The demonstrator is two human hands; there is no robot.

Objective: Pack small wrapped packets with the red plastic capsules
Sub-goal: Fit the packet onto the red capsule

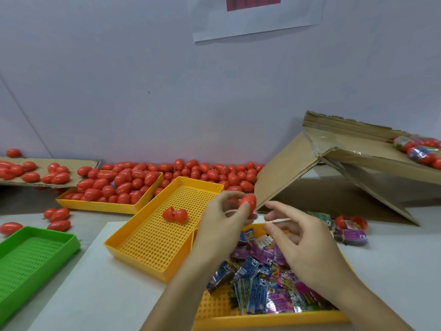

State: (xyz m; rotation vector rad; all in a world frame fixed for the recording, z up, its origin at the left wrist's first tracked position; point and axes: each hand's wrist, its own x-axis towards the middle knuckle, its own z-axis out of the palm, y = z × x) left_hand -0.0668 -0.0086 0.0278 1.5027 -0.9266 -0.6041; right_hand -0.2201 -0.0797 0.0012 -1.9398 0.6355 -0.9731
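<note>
My left hand (223, 219) pinches a closed red capsule (248, 203) above the corner where two yellow trays meet. My right hand (303, 237) hovers just to the right of it with loosely curled fingers; I see nothing in it. Beneath my hands a yellow tray (262, 318) holds several purple and blue wrapped packets (257, 280). An opened red capsule (175, 213) lies in the otherwise bare middle yellow tray (152, 242).
A third yellow tray (95, 205) at the back left is heaped with red capsules (124, 182), and more lie along the wall. A green tray (35, 256) sits at the left. Folded cardboard (334, 177) stands at the right, with packets and capsules (350, 229) beside it.
</note>
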